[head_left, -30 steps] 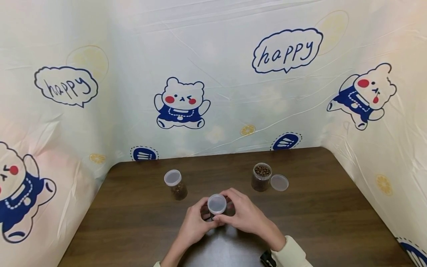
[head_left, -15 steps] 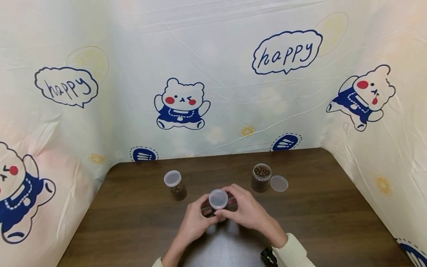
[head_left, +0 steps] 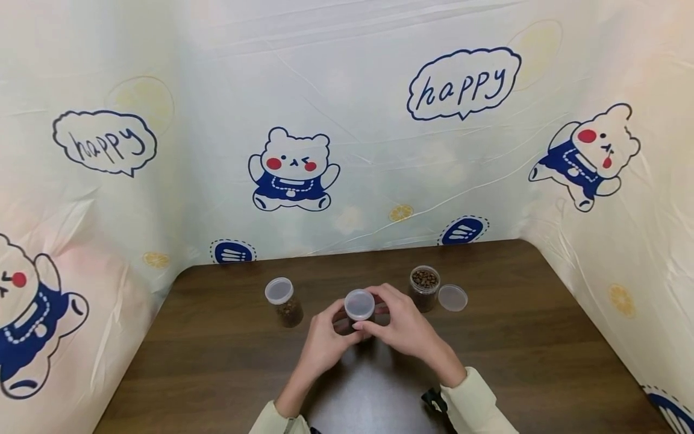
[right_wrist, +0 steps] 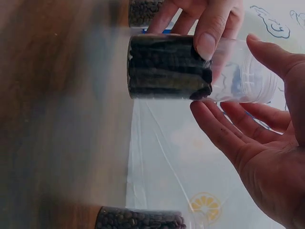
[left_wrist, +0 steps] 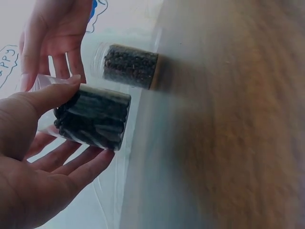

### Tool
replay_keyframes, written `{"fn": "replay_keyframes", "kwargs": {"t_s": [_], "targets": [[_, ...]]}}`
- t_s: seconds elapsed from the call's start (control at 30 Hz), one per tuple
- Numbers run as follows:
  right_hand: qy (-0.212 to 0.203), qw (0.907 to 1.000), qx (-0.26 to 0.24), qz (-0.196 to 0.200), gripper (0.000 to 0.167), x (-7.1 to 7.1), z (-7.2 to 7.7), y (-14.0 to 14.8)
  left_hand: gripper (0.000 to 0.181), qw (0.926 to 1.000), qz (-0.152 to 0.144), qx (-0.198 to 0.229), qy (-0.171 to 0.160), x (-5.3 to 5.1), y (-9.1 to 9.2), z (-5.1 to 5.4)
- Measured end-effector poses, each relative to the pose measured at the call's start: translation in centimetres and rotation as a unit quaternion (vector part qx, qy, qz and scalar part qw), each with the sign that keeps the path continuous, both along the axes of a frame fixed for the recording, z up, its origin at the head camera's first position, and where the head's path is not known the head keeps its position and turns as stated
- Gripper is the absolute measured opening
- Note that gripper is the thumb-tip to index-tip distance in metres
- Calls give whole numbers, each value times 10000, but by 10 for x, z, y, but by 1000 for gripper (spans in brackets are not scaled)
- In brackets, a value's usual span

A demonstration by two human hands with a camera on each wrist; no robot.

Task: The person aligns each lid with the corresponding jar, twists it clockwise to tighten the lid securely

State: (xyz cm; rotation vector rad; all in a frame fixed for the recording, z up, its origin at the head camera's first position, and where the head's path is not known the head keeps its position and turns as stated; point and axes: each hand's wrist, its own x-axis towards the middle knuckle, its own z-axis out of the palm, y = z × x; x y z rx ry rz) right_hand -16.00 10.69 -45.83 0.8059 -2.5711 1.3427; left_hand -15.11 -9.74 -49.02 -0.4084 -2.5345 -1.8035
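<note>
Across the brown table (head_left: 217, 367), midway between its left and right edges, two bare hands meet on one jar; the left hand (head_left: 324, 343) grips the body, thumb on one side and fingers on the other, while the right hand (head_left: 408, 327) curls round the upper end; if either slackened, I think the smooth wall could slip. This held jar (left_wrist: 97, 117), with its dark filling, is at the table's middle; I can't fairly tell whether its base clears the wood. Toward the far right corner stands an open jar (head_left: 424, 290) of brown beans, filled nearly to the rim; it worries me most, for the right fingers are near it, and a careless forward push could tip it and scatter beans towards the far edge. Toward the far left corner stands a capped jar (head_left: 285, 307); a knock there would probably spill less. Smallest are the lids; a translucent lid (head_left: 359, 303) tops the held jar and, if badly seated, might pop under a squeeze; a loose lid (head_left: 452, 298) lies flat just beside the open jar, where a stray knuckle could skid it away.
</note>
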Motion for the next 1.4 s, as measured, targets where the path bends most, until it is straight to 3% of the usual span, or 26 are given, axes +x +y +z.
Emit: {"fn": "replay_keyframes", "kwargs": {"t_s": [0.4, 0.8, 1.0, 1.4], "targets": [[-153, 9990, -298, -289, 57, -17, 0, -1, 54, 9997, 184, -11, -136, -27, 10, -1], [-619, 9959, -471, -455, 54, -38, -19, -2, 56, 9990, 297, -80, -338, -52, 13, -19], [-624, 9949, -579, -532, 54, -45, -23, -6, 57, 9988, 378, -67, -304, -58, 11, -23], [-793, 9935, -628, -529, 56, -46, -26, -8, 61, 9985, 364, 49, -412, -60, 7, -28]]}}
